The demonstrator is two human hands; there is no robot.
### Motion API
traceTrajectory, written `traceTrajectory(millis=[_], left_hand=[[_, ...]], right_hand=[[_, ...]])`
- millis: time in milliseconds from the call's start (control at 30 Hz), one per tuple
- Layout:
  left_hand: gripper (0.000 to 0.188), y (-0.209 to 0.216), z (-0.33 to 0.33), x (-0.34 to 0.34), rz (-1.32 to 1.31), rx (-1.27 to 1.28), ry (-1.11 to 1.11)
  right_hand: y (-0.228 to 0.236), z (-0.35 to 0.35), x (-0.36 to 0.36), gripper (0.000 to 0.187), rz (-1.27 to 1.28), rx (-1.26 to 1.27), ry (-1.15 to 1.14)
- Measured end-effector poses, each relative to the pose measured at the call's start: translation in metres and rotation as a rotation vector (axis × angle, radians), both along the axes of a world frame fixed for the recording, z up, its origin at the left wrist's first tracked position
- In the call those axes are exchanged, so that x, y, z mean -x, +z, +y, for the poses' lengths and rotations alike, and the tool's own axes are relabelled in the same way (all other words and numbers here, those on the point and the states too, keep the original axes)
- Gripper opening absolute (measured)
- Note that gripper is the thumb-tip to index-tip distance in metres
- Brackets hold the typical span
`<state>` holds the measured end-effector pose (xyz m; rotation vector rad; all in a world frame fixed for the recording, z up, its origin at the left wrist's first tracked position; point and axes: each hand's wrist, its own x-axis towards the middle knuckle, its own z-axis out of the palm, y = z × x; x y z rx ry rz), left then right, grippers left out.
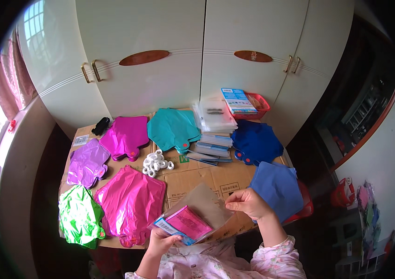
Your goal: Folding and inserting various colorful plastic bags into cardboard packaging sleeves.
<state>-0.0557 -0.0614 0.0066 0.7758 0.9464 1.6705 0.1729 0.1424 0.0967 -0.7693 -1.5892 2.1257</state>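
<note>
My left hand (162, 242) grips the lower left corner of a clear plastic bag (205, 199) near the front edge of the cardboard-covered table. Inside the bag lies a folded pink foil piece (189, 223), beside a blue-and-white printed card (170, 228) with a barcode. At the bag's upper right, my right hand (249, 204) has its thumb and forefinger pinched together at the clear film's edge. Just left of the bag is a stack of shiny pink foil balloons (132, 200). Periwinkle-blue flat balloons (277, 190) lie close behind my right hand.
Around the cardboard (197, 179) lie green (80, 216), purple (88, 162), magenta (125, 135), teal (172, 128) and dark blue (258, 142) balloon stacks. White rings (154, 162) sit mid-table. Behind are clear bags (212, 116) and a red basket (263, 111). A cabinet (155, 28) borders the back.
</note>
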Motion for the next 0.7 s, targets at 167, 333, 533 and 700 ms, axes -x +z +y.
traceTrajectory(millis=[167, 333, 533, 700], left_hand=[[0.012, -0.002, -0.001, 0.001, -0.053, 0.036, -0.016], [0.012, -0.004, -0.003, -0.002, -0.053, 0.076, 0.009], [0.034, 0.007, 0.011, -0.017, 0.260, 0.236, 0.259], [0.052, 0.030, 0.014, -0.020, 1.433, 0.125, 0.391]], right_hand=[[-0.002, 0.002, -0.003, 0.016, 0.042, 0.069, 0.050], [-0.002, 0.002, 0.001, 0.024, 0.038, 0.038, 0.135], [-0.028, 0.015, 0.012, 0.022, -0.073, -0.152, -0.003], [-0.057, 0.039, 0.024, 0.024, -0.324, -0.430, -0.049]])
